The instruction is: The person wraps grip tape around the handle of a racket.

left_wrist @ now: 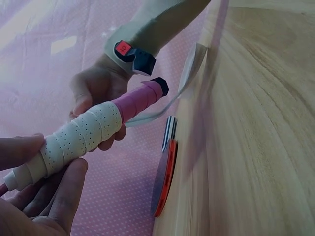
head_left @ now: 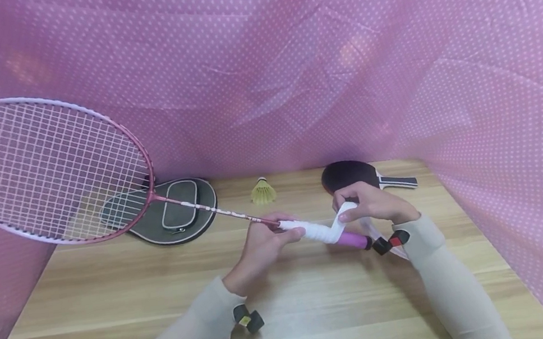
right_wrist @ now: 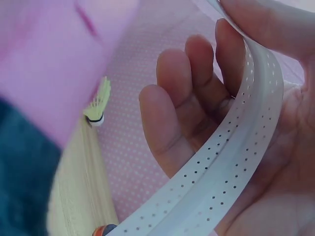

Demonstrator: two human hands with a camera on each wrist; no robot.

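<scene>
Two hands work at mid-frame above the counter (head_left: 115, 302): the left hand (head_left: 260, 247) grips the badminton racket (head_left: 47, 168) at its handle's upper end. Right of it, the right hand (head_left: 372, 202) pinches the white grip tape (head_left: 336, 223) in curled fingers (right_wrist: 172, 123).

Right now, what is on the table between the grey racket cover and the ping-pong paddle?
A yellow shuttlecock stands on the wooden table between the racket cover and the ping-pong paddle, touching neither. The head view shows it.
</scene>
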